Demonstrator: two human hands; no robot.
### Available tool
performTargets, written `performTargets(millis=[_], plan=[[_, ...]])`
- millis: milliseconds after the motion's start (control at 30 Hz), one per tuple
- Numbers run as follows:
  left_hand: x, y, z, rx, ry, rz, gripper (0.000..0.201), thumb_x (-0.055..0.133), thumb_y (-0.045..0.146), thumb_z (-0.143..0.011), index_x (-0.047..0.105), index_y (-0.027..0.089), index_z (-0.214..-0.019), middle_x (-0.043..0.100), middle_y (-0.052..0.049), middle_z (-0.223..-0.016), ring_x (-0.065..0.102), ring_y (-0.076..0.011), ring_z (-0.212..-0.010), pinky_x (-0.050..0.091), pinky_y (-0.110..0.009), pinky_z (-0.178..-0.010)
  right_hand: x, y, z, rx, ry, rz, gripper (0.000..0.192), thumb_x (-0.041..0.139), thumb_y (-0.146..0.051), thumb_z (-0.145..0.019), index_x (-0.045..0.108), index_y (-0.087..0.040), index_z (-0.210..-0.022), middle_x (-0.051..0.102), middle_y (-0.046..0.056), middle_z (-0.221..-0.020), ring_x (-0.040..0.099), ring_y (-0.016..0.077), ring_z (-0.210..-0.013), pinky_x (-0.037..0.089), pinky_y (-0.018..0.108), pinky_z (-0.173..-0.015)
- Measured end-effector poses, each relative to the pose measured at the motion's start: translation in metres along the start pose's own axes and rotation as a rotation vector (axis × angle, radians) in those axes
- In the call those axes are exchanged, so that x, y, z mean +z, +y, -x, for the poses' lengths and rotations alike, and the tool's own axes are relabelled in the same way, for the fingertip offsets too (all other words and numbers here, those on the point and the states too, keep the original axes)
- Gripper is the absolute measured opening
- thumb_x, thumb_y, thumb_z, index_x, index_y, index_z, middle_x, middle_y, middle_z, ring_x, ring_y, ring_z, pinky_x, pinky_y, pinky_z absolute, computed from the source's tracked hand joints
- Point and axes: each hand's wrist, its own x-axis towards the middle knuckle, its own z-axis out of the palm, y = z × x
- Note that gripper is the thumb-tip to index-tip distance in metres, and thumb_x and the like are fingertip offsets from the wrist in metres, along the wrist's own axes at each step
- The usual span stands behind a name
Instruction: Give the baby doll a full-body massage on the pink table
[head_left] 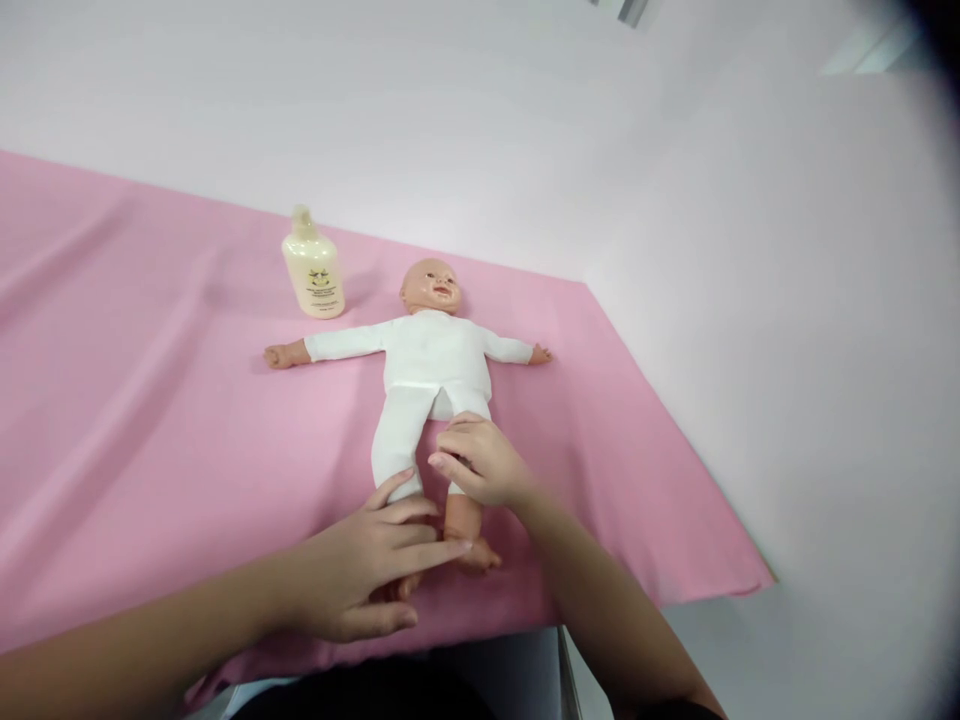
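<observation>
Pink cloth (150, 420) on table, white wall (787, 300), both hands' fingers gripping doll (427, 370) legs

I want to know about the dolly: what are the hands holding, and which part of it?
Both hold the baby doll by its legs: right hand on one lower leg, left hand over the feet.
</observation>
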Motion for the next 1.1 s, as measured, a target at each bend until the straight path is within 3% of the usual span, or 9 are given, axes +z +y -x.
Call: performTargets(millis=[133, 333, 567, 767, 933, 1100], plan=[[0.002, -0.001, 0.001, 0.008, 0.027, 0.037, 0.063, 0.059, 0.035, -0.080, 0.038, 0.037, -0.139, 0.058, -0.002, -0.129, 0.048, -0.0285, -0.120, 0.012, -0.047, -0.112, 0.002, -0.003, 0.000, 0.005, 0.058, -0.041, 0.039, 0.030, -0.034, -0.095, 0.038, -0.019, -0.059, 0.043, -0.004, -0.053, 0.037, 0.0094, -0.054, 0.035, 0.026, -0.073], [0.006, -0.007, 0.007, -0.047, -0.047, -0.062, 0.072, 0.054, 0.038, -0.083, 0.020, 0.032, -0.147, 0.050, -0.005, -0.138, 0.037, -0.0314, -0.130, 0.006, -0.051, -0.111, 0.003, -0.006, 0.000, 0.035, 0.117, -0.081, 0.038, 0.029, -0.033, -0.095, 0.036, -0.019, -0.060, 0.040, -0.004, -0.053, 0.037, 0.0095, -0.053, 0.035, 0.026, -0.071], [0.003, -0.002, 0.004, -0.008, 0.059, 0.038, 0.062, 0.062, 0.038, -0.077, 0.042, 0.036, -0.137, 0.058, -0.002, -0.128, 0.048, -0.0288, -0.120, 0.016, -0.047, -0.112, 0.004, -0.006, -0.001, 0.088, 0.191, -0.134, 0.038, 0.030, -0.034, -0.094, 0.032, -0.020, -0.059, 0.037, -0.004, -0.052, 0.035, 0.0096, -0.051, 0.036, 0.026, -0.070], [0.004, -0.002, 0.003, 0.017, 0.022, -0.077, 0.057, 0.053, 0.023, -0.083, 0.040, 0.036, -0.137, 0.058, 0.001, -0.128, 0.048, -0.0242, -0.121, 0.016, -0.044, -0.113, 0.008, -0.006, 0.000, 0.098, 0.243, -0.160, 0.039, 0.027, -0.034, -0.095, 0.035, -0.020, -0.059, 0.041, -0.003, -0.054, 0.039, 0.0110, -0.055, 0.038, 0.027, -0.070], [0.014, -0.018, 0.014, 0.018, 0.189, -0.191, 0.055, 0.047, 0.021, -0.086, 0.034, 0.029, -0.140, 0.056, -0.003, -0.130, 0.044, -0.0242, -0.126, 0.027, -0.046, -0.110, 0.010, -0.007, 0.002, -0.033, 0.337, -0.192, 0.039, 0.024, -0.034, -0.096, 0.045, -0.019, -0.067, 0.053, 0.001, -0.063, 0.047, 0.0129, -0.063, 0.040, 0.031, -0.073], [0.028, -0.022, 0.024, -0.126, 0.450, -0.059, 0.043, 0.043, 0.023, -0.089, 0.041, 0.025, -0.133, 0.057, -0.006, -0.128, 0.050, -0.0230, -0.121, 0.036, -0.041, -0.107, 0.012, -0.008, 0.002, -0.244, 0.440, -0.157, 0.047, 0.020, -0.046, -0.095, 0.053, -0.018, -0.078, 0.061, 0.005, -0.077, 0.053, 0.0151, -0.075, 0.042, 0.035, -0.082]])
